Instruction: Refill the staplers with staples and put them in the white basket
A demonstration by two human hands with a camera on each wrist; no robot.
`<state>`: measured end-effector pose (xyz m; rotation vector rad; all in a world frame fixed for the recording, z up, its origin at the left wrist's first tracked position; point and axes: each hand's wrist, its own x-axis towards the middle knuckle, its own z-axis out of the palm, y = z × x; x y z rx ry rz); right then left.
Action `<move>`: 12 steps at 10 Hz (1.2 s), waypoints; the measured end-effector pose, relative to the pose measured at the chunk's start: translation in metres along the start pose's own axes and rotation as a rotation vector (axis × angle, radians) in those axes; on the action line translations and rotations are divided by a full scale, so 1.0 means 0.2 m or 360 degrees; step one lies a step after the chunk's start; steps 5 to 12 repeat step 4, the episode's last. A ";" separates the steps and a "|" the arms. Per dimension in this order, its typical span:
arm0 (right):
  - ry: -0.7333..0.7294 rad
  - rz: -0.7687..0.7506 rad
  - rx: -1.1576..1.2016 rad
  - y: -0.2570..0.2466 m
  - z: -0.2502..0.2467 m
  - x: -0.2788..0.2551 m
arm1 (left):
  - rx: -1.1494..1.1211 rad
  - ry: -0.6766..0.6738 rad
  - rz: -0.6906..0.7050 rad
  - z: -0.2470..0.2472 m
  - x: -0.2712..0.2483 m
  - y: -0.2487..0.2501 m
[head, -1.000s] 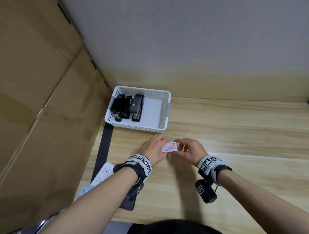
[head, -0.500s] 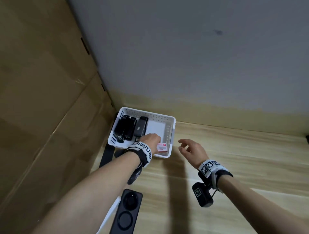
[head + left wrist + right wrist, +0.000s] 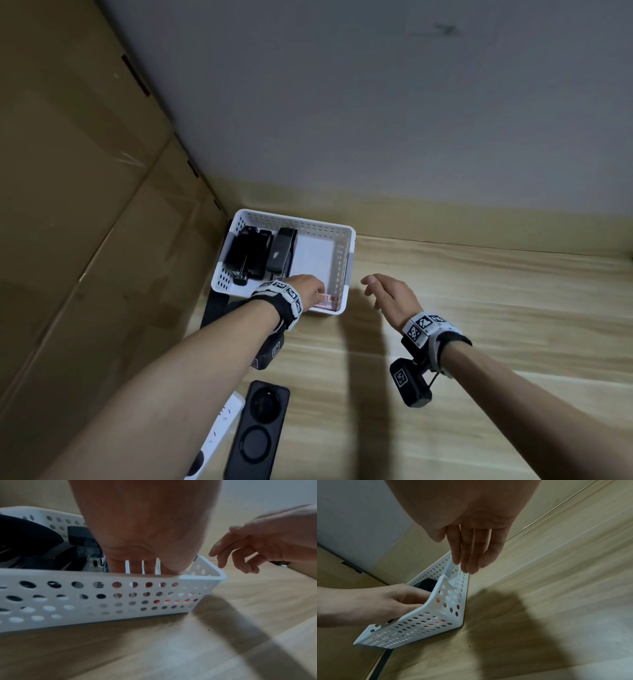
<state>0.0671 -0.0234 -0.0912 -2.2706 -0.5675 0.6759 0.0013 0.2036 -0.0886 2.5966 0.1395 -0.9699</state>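
Both hands sit mid-frame in the head view: the left hand (image 3: 306, 290) reaches into the white basket (image 3: 343, 270), fingers down on a red-and-white staple box (image 3: 325, 301) in its near right corner — whether they grip it I cannot tell. Right hand (image 3: 390, 297) hovers just right of the basket, fingers loosely extended, empty. Black staplers (image 3: 260, 255) lie side by side in the basket's left half — upper centre of the wooden table (image 3: 479, 308).

Three black staplers (image 3: 260, 255), one staple box (image 3: 325, 301), one white basket (image 3: 342, 270), one power strip (image 3: 219, 431) and two hands are visible.
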 end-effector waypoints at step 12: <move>-0.0019 0.0010 -0.0061 -0.03 -0.06 -0.15 | -0.0163 0.0396 -0.0054 0.02 -0.27 0.09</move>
